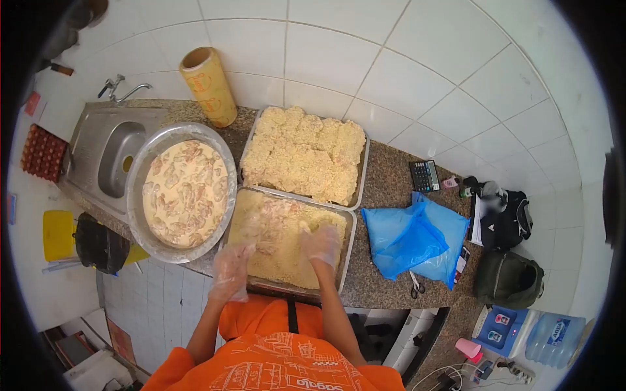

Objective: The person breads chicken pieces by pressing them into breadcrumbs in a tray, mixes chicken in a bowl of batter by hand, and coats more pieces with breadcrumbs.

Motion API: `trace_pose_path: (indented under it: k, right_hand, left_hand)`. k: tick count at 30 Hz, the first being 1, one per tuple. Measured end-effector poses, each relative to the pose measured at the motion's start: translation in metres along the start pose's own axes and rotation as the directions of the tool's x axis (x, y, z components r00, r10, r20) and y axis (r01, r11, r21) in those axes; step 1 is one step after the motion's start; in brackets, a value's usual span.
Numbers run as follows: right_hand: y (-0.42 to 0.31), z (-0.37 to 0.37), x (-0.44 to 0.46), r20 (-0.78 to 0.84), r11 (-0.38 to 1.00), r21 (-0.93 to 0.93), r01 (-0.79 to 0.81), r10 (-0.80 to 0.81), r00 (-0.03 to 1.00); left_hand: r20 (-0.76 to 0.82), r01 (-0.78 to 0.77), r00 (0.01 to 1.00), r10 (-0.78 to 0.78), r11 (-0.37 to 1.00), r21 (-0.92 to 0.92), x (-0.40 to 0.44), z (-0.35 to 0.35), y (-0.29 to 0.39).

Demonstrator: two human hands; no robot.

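Observation:
A metal tray [351, 251] of pale breadcrumbs lies in front of me, with crumb-dusted chicken pieces [270, 225] in its left and upper part. My left hand [233, 272], in a clear plastic glove, is over the tray's near left edge with nothing visible in it. My right hand [320, 242], gloved too, is over the crumbs on the right side, fingers apart. To the left, a big metal basin [136, 202] holds raw chicken pieces in a creamy batter [186, 195]. Behind the crumb tray, a second tray [363, 171] is piled with breaded chicken [303, 153].
A roll of plastic wrap [210, 88] stands by the wall, near the sink [120, 159]. On the right are blue plastic bags [414, 240], scissors [416, 285], a calculator [424, 176] and a dark bag [508, 279]. An egg tray [44, 152] is at far left.

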State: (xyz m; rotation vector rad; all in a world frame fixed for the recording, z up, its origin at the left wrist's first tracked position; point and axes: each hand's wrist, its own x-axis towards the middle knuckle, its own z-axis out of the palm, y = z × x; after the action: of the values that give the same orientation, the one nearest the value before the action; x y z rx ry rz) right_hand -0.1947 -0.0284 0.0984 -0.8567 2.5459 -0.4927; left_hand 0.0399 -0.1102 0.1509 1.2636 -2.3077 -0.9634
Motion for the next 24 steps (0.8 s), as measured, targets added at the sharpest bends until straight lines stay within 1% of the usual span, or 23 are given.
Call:
trace_pose_path:
  k: [2, 3, 4, 6, 7, 8, 10, 13, 15, 16, 17, 18, 19, 20, 22, 24]
  right_hand:
    - [0.000, 0.020, 0.012, 0.146, 0.996, -0.092, 0.010, 0.003, 0.989]
    - [0.011, 0.048, 0.024, 0.209, 0.994, -0.107, 0.023, 0.000, 0.978]
    - [0.015, 0.065, 0.028, 0.272, 0.992, -0.124, 0.035, 0.000, 0.962]
    - [0.014, 0.049, 0.010, 0.104, 0.995, 0.060, 0.076, -0.082, 0.991]
    - [0.011, 0.034, 0.003, 0.017, 0.983, 0.147, 0.111, -0.114, 0.993]
    - [0.006, 0.018, -0.005, -0.039, 0.964, 0.186, 0.188, -0.184, 0.982]
    - [-0.003, -0.017, -0.025, -0.150, 0.910, 0.252, 0.330, -0.300, 0.942]
    - [-0.018, -0.054, -0.036, -0.103, 0.946, 0.235, 0.223, -0.204, 0.974]
    - [-0.026, -0.063, -0.048, -0.210, 0.920, 0.147, 0.364, -0.330, 0.920]
    - [-0.027, -0.064, -0.052, -0.259, 0.899, 0.100, 0.427, -0.391, 0.883]
    - [-0.023, -0.062, -0.056, -0.195, 0.896, 0.102, 0.432, -0.408, 0.892]
    - [-0.015, -0.057, -0.058, -0.133, 0.895, 0.102, 0.435, -0.421, 0.897]
    - [-0.004, -0.052, -0.061, -0.071, 0.894, 0.101, 0.436, -0.430, 0.900]
    - [0.007, -0.048, -0.067, -0.058, 0.936, 0.031, 0.351, -0.349, 0.935]
    - [0.033, -0.028, -0.081, -0.047, 0.979, -0.102, 0.174, -0.179, 0.983]
    - [0.086, 0.038, -0.080, 0.103, 0.981, -0.153, 0.122, -0.107, 0.989]
  left_hand:
    - [0.049, -0.001, 0.999, 0.004, 0.997, -0.072, -0.025, -0.001, -0.007]
    - [0.072, -0.003, 0.997, 0.011, 0.994, -0.106, -0.033, -0.002, -0.011]
    - [0.133, -0.076, 0.987, 0.085, 0.995, -0.071, -0.040, 0.003, -0.019]
    - [0.259, -0.218, 0.941, 0.216, 0.976, -0.021, -0.049, 0.019, -0.029]
    - [0.209, -0.264, 0.934, 0.289, 0.955, -0.137, -0.050, 0.023, -0.020]
    - [0.297, -0.197, 0.931, 0.211, 0.977, -0.076, -0.048, 0.026, -0.006]
    - [0.467, -0.072, 0.884, 0.039, 0.996, 0.054, -0.042, 0.027, 0.020]
    - [0.468, -0.227, 0.875, 0.124, 0.959, 0.170, -0.050, 0.102, -0.017]
    - [0.489, -0.358, 0.844, 0.220, 0.910, 0.208, -0.042, 0.115, -0.008]
    - [0.496, -0.390, 0.833, 0.246, 0.896, 0.211, -0.039, 0.114, -0.008]
    - [0.503, -0.422, 0.821, 0.271, 0.881, 0.213, -0.036, 0.112, -0.008]
    - [0.503, -0.424, 0.817, 0.281, 0.884, 0.196, -0.035, 0.103, -0.006]
    - [0.510, -0.371, 0.829, 0.229, 0.907, 0.197, -0.035, 0.101, -0.002]
    - [0.516, -0.317, 0.838, 0.176, 0.927, 0.200, -0.034, 0.098, 0.002]
    - [0.530, -0.081, 0.845, -0.072, 0.962, 0.259, -0.033, 0.101, 0.015]
    - [0.569, -0.164, 0.823, -0.015, 0.951, 0.263, -0.039, 0.116, 0.019]
